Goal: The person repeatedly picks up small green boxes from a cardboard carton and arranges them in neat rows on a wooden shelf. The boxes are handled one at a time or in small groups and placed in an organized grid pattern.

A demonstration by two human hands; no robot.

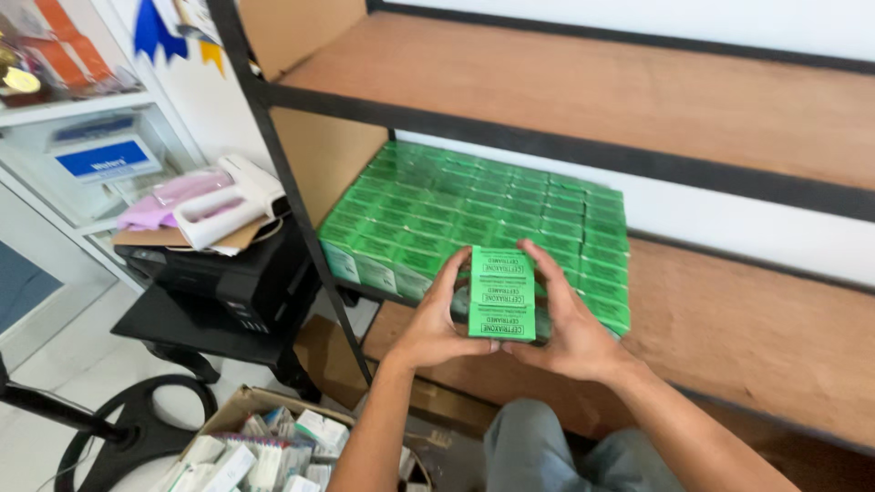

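Note:
A short stack of small green cartons (501, 293) sits between my hands, just in front of the shelf edge. My left hand (437, 323) grips the stack's left side and my right hand (565, 319) grips its right side, fingers wrapped behind it. Behind the stack, many matching green cartons (474, 205) lie in tight rows on the middle wooden shelf (756, 328), filling its left part. My knee in grey trousers (538, 451) shows below.
A bare upper wooden shelf (592, 87) spans the black metal rack (292, 182). Left of the rack a black printer (228, 273) carries pink and white items. A cardboard box (264, 446) of white medicine packs stands on the floor, beside a black round stand base (137, 428).

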